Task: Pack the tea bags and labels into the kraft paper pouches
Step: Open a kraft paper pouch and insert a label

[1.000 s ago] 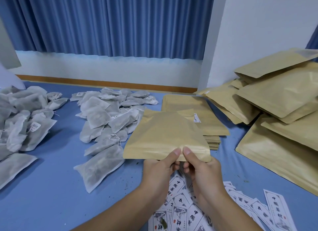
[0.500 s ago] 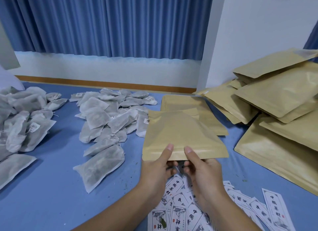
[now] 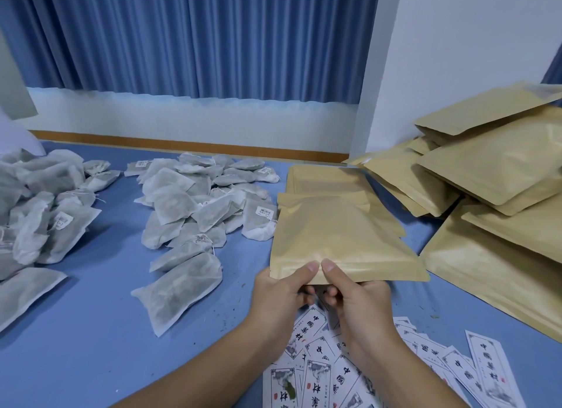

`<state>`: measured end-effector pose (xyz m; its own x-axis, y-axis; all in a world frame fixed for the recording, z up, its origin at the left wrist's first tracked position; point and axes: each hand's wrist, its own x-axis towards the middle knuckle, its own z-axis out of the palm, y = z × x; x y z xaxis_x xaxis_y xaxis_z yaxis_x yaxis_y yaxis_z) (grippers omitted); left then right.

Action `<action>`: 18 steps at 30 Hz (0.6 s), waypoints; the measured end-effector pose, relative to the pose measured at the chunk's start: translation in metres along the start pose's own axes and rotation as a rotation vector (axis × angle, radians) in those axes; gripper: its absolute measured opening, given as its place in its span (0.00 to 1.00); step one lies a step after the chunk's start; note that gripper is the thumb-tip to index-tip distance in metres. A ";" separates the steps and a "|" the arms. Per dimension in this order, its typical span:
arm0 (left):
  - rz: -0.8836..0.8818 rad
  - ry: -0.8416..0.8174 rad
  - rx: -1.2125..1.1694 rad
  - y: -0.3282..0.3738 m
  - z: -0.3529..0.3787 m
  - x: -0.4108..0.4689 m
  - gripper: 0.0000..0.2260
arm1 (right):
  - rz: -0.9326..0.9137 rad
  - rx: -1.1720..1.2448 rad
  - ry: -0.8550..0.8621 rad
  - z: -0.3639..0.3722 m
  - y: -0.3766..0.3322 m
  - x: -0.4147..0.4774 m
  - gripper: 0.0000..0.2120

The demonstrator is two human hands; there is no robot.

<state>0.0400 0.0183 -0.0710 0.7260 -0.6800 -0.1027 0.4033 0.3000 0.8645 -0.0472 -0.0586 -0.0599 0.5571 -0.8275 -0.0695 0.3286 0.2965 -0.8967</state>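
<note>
Blue tabletop (image 3: 91, 331) runs away from you to a blue curtain (image 3: 182, 37) and a white wall (image 3: 456, 58). You hold one kraft paper pouch (image 3: 340, 240) above it, just in front of you. Your left hand (image 3: 279, 289) and right hand (image 3: 359, 295) both pinch the middle of its near edge, thumbs side by side on top and fingers curled underneath.

The pouch bulges in its middle, so it looks filled, and the step reads as closing the mouth. Whether the near edge is the mouth, the view does not settle. If it is, press at the centre and slide each thumb outward to its own corner, so the strip shuts across the whole width. Hold the pouch level so the contents sit clear of the seam.

Room is tight on your right. A pile of plump pouches (image 3: 501, 170) leans against the wall, and its lowest one lies near the held pouch's right corner. A stack of flat pouches (image 3: 328, 179) lies behind, and the held pouch's far end overlaps it in view. Tea bags (image 3: 197, 207) lie in heaps to your left, and printed labels (image 3: 319, 374) are scattered under your forearms. Bare surface shows at lower left, between you and the tea bags.
</note>
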 end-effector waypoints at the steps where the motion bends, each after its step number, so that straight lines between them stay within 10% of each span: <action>1: 0.005 0.000 0.008 0.000 0.000 0.000 0.12 | -0.011 0.000 0.001 0.000 -0.001 0.000 0.09; 18: 0.080 0.006 0.184 0.001 0.007 -0.008 0.20 | -0.004 -0.005 -0.039 0.002 0.001 0.001 0.09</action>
<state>0.0304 0.0192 -0.0659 0.7550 -0.6550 -0.0320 0.2355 0.2253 0.9454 -0.0448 -0.0580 -0.0595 0.5849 -0.8096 -0.0494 0.3269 0.2911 -0.8991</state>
